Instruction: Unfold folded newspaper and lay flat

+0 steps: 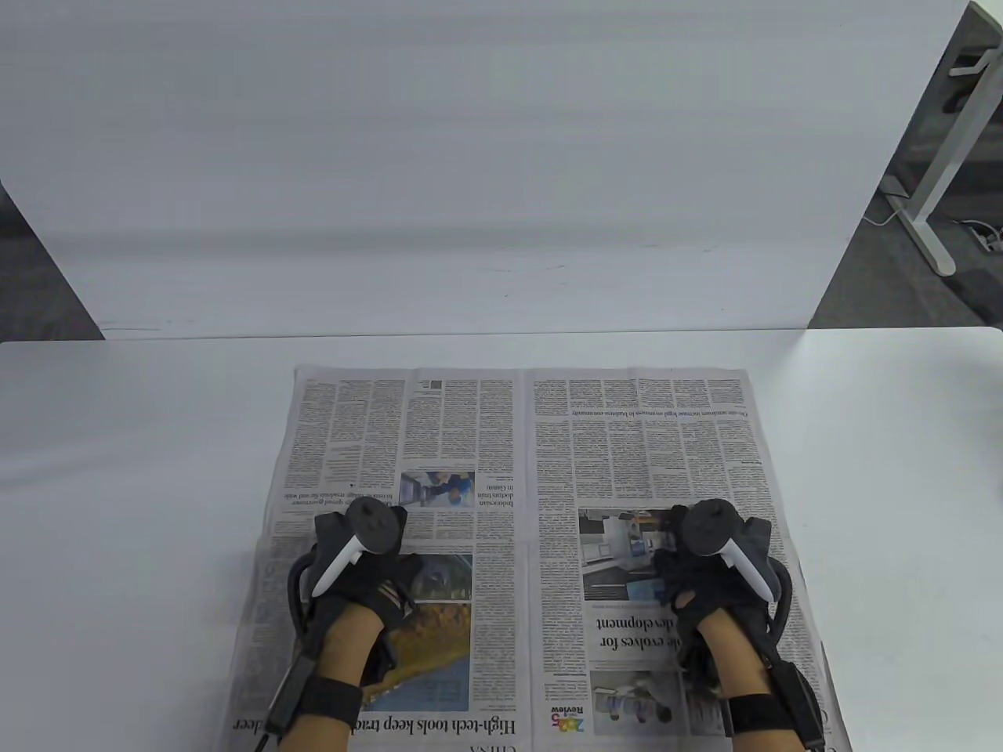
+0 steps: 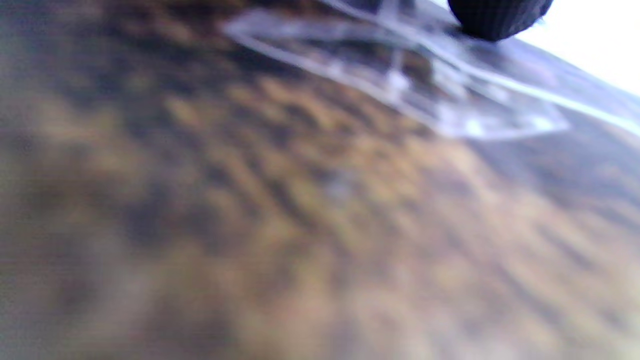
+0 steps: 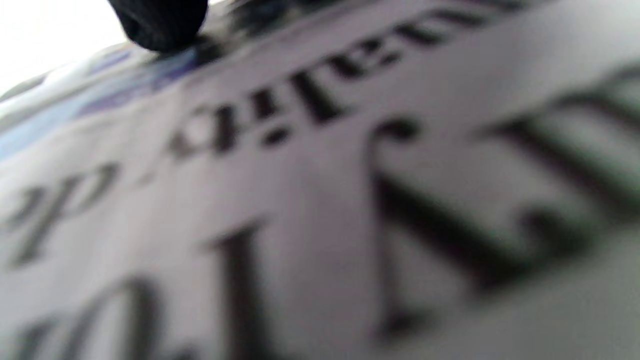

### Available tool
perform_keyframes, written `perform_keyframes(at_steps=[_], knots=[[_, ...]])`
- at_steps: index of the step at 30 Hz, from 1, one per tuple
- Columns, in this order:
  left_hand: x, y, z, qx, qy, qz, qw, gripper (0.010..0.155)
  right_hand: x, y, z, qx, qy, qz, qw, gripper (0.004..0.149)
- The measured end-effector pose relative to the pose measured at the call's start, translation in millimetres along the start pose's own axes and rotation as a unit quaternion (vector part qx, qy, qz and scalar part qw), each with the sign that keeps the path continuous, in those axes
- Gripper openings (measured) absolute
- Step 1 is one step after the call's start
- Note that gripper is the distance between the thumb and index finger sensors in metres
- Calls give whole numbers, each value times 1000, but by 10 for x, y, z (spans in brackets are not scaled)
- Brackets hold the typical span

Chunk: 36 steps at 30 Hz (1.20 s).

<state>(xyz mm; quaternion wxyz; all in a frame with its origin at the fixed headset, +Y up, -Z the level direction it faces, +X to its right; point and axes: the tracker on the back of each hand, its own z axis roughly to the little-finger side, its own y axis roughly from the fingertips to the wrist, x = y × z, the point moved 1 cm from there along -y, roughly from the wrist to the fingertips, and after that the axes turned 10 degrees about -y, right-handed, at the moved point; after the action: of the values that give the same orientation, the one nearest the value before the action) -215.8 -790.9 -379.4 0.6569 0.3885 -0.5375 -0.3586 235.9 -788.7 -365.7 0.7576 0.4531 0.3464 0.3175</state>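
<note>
The newspaper [image 1: 521,548] lies opened across the counter [image 1: 133,470], its centre crease between the left hand [image 1: 356,580] and right hand [image 1: 709,580], each grip released, pressing a page. Final smoothing seems underway; next, lift away cleanly.

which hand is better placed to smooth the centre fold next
Left, narrowly. The left hand rests on the newspaper closer to the centre fold than the right hand, which sits toward the right page's outer side.
</note>
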Motion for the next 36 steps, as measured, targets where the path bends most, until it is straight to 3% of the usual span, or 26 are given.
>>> perform_keyframes(at_steps=[27, 31, 34, 36], knots=[[-57, 13, 734, -151, 82, -10, 985, 74, 316, -46, 527, -85, -60, 46, 993, 71], [-76, 18, 704, -153, 65, -14, 986, 73, 333, -36, 464, -64, -43, 56, 995, 72], [-147, 60, 608, -154, 36, -50, 986, 69, 372, 10, 306, -17, -34, 88, 995, 71], [-221, 94, 477, -135, 28, -82, 987, 69, 379, 53, 155, 5, -26, 67, 997, 69]])
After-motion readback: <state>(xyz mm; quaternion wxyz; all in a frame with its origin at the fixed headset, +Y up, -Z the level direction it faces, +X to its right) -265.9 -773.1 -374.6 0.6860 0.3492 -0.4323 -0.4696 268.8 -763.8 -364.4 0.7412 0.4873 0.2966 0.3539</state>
